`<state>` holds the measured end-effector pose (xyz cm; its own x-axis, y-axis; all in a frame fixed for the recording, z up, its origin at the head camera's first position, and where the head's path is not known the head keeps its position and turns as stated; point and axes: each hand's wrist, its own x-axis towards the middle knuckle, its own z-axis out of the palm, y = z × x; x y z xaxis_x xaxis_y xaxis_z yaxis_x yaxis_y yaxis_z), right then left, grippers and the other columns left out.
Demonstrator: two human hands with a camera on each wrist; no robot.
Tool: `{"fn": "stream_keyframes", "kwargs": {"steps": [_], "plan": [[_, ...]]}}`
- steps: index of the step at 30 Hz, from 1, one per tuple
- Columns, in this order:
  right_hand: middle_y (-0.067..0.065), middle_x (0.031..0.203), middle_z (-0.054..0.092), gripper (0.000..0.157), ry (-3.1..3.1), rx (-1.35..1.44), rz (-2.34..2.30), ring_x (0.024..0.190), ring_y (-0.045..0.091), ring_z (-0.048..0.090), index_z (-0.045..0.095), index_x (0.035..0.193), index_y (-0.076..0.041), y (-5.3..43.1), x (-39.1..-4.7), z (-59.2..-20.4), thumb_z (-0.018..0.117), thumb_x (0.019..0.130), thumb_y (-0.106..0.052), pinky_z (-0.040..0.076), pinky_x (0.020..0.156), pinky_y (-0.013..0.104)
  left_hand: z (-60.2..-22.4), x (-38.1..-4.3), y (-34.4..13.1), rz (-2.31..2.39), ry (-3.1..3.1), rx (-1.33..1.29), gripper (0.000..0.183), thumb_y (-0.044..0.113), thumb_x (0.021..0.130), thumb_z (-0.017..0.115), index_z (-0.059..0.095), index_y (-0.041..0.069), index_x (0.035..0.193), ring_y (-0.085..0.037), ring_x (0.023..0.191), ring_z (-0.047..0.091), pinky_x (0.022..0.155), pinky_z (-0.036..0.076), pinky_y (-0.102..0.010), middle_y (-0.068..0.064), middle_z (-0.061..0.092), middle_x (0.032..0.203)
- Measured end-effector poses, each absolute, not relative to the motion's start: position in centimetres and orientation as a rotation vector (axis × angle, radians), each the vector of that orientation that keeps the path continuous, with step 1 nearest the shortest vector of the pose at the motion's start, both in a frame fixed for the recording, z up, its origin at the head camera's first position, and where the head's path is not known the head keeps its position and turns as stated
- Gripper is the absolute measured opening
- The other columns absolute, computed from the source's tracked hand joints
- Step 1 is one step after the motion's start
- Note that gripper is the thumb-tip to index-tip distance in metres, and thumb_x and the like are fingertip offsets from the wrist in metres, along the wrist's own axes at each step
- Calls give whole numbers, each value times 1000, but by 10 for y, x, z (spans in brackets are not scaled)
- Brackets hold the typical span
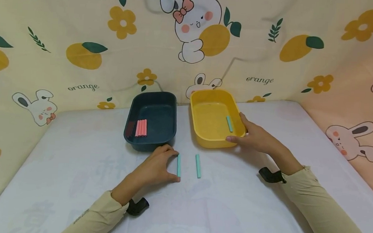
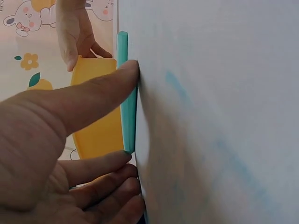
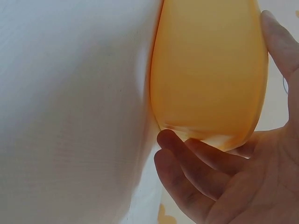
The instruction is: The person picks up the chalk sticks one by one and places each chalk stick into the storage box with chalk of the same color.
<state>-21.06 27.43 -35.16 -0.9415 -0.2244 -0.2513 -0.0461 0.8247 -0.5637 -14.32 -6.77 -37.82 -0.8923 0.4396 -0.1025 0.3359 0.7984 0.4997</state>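
Note:
My left hand (image 1: 157,166) is at a teal chalk stick (image 1: 178,165) on the white cloth, thumb at its near end and index finger at its far end. In the left wrist view the same chalk stick (image 2: 128,121) shows between thumb and index fingertips. A second teal chalk stick (image 1: 198,166) lies just to its right. My right hand (image 1: 254,135) grips the right near corner of a yellow bin (image 1: 201,138), thumb at the front rim, fingers along the side. One teal chalk stick (image 1: 229,124) lies inside that bin.
A dark blue bin (image 1: 150,143) stands left of the yellow one, behind my left hand, with several pink chalk sticks (image 1: 141,128) side by side in it. A printed fabric backdrop (image 1: 122,54) rises right behind both bins. The white cloth (image 1: 218,212) covers the tabletop.

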Motion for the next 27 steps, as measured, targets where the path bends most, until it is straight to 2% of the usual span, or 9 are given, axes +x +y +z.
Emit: {"fn": "stream_keyframes", "kwargs": {"steps": [13,21,27], "plan": [[22,165,18,118,2671,-256,-852,144,44,31,-11,160,-14,289,-208,-349,64,84,-66,26,116,68,-373,-142,-57,726,2763,606,79,38,68,92,59,12,135,-25,125,51,112,44,-45,-6,59,131],[20,166,17,118,2667,-291,-892,144,42,32,-8,160,-13,286,-209,-350,66,84,-64,26,117,68,-363,-144,-49,849,2714,604,78,38,69,91,58,14,135,-23,117,56,104,50,-43,-4,61,124],[21,165,17,120,2666,-279,-879,144,42,32,-9,160,-13,284,-210,-351,65,83,-67,25,117,67,-353,-150,-44,900,2692,641,76,36,70,91,58,12,134,-24,117,60,102,53,-40,-5,61,125]]}}
